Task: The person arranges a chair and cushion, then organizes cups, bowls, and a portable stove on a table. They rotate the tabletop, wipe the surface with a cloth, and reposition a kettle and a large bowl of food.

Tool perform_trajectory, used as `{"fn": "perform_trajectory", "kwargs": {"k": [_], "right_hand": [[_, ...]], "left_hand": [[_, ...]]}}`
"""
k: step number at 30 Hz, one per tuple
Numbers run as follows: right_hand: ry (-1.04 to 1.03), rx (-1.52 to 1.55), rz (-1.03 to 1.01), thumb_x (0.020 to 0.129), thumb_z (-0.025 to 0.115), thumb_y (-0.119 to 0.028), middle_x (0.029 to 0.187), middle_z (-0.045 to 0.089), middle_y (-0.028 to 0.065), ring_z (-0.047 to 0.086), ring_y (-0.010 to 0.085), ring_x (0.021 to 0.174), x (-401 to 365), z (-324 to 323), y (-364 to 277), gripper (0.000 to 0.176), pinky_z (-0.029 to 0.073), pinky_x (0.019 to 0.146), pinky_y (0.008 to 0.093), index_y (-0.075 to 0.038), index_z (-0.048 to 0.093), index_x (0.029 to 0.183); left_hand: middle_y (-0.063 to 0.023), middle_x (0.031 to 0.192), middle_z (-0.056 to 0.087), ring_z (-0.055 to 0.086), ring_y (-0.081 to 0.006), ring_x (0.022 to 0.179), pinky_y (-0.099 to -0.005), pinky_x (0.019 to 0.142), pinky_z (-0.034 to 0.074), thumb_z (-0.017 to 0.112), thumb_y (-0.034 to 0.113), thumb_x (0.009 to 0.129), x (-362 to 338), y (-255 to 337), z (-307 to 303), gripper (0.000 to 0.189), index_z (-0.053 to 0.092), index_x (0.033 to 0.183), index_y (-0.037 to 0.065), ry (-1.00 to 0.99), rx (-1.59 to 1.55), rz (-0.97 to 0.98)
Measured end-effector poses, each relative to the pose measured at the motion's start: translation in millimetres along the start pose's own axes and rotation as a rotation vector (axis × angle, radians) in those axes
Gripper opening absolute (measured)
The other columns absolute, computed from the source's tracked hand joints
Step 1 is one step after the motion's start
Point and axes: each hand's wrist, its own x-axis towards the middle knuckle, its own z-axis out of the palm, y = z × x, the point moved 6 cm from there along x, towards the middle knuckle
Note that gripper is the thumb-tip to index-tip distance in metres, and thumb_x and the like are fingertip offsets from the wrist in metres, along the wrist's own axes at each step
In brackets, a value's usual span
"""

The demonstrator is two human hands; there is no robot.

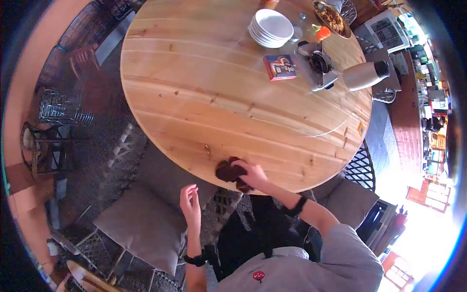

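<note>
My right hand presses on a bunched dark brown cloth near the front edge of the round wooden table. The fingers close over part of the cloth, and its folds spread to the left of them. Just off the table's edge, my left hand is raised in the air with loosely bent fingers and nothing in it. Both wrists wear a black band.
Toward the back stand stacked white bowls, a small red box, a portable stove, a light-coloured jug, an orange-capped item and a food dish. Cushioned chairs flank me.
</note>
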Motion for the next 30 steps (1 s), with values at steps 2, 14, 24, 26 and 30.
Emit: {"fn": "perform_trajectory", "kwargs": {"k": [2, 14, 24, 26, 30], "right_hand": [[0.139, 0.031, -0.021, 0.063, 0.06, -0.005, 0.109, 0.052, 0.011, 0.055, 0.0332, 0.091, -21, -50, 17, 0.043, 0.047, 0.077, 0.0375, -0.017, 0.054, 0.103], [-0.09, 0.63, 0.328, 0.083, 0.046, -0.003, 0.107, 0.053, 0.0105, 0.055, 0.019, 0.09, -128, -126, 119, 0.037, 0.045, 0.08, 0.0301, -0.002, 0.04, 0.12], [0.299, 0.625, 0.563, 0.083, 0.051, -0.009, 0.099, 0.058, 0.0053, 0.052, 0.0124, 0.089, -164, -183, 191, 0.026, 0.04, 0.081, 0.0258, 0.002, 0.054, 0.107], [0.592, 0.821, 0.685, 0.083, 0.05, -0.01, 0.098, 0.058, 0.0049, 0.051, 0.0135, 0.093, -165, -213, 205, 0.025, 0.038, 0.083, 0.0259, 0.003, 0.056, 0.104], [1.008, 0.471, 0.501, 0.082, 0.056, -0.013, 0.122, 0.041, 0.0134, 0.041, 0.0224, 0.11, -163, -243, 241, 0.047, 0.031, 0.094, 0.033, -0.004, 0.035, 0.122]], "left_hand": [[-0.0098, 0.089, 0.054, 0.057, -0.0181, 0.081, -0.0271, 0.071, 0.046, 0.047, 0.0, 0.084, 8, 14, 27, 0.011, 0.051, 0.094, -0.001, -0.035, 0.069, 0.079], [-0.0087, 0.101, 0.053, 0.052, -0.0148, 0.091, -0.028, 0.077, 0.043, 0.064, 0.017, 0.076, -42, -3, 271, 0.04, 0.045, 0.109, 0.003, -0.656, -0.384, -0.433], [-0.0024, 0.055, 0.042, 0.041, -0.0099, 0.053, -0.0258, 0.05, 0.037, 0.062, 0.022, 0.078, -55, 48, 282, 0.021, 0.051, 0.077, 0.004, -0.911, 0.191, -0.227], [-0.0023, 0.058, 0.044, 0.043, -0.0096, 0.053, -0.025, 0.051, 0.038, 0.058, 0.018, 0.081, -51, 58, 295, 0.017, 0.049, 0.077, 0.004, -0.856, 0.113, -0.194], [-0.0024, 0.067, 0.052, 0.048, -0.0119, 0.057, -0.0257, 0.055, 0.041, 0.055, 0.019, 0.083, -28, 47, 307, 0.014, 0.05, 0.088, 0.007, -0.684, 0.285, 0.074]]}}
